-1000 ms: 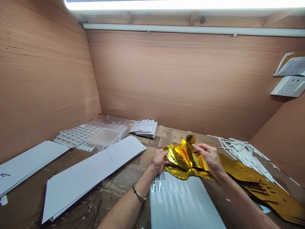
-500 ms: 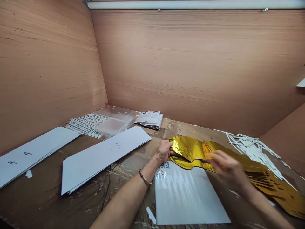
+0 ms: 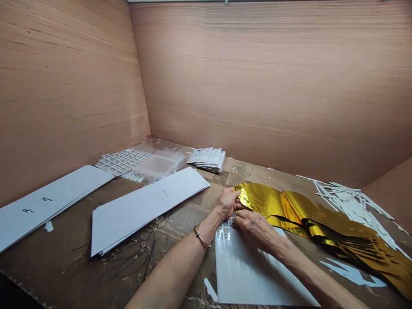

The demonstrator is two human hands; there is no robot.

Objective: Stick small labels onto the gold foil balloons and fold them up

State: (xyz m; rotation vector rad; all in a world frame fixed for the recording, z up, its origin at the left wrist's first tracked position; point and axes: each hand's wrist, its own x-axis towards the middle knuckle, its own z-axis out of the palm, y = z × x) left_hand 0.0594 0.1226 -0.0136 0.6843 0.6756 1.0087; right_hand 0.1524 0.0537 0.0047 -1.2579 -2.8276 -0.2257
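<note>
Closest, one small white scrap (image 3: 210, 289) lies just left of the single glossy white sheet (image 3: 244, 279), whose far left corner carries printed labels (image 3: 224, 229). Over that sheet, the right hand (image 3: 257, 229) and its forearm block part of the surface; its fingertips bunch beside the left hand (image 3: 228, 201), though whether they pinch anything I cannot tell. Just beyond the sheet, the left hand clamps one end of the gold foil (image 3: 260, 199), which spreads rightward. Right of the sheet are pale scraps (image 3: 352, 272); left of it, two long card stacks (image 3: 144, 206). Farther off: white sticks (image 3: 357, 206), too many to count, right; label sheets (image 3: 124, 163), clear bags (image 3: 161, 163) and one leaflet pile (image 3: 207, 159), left.
</note>
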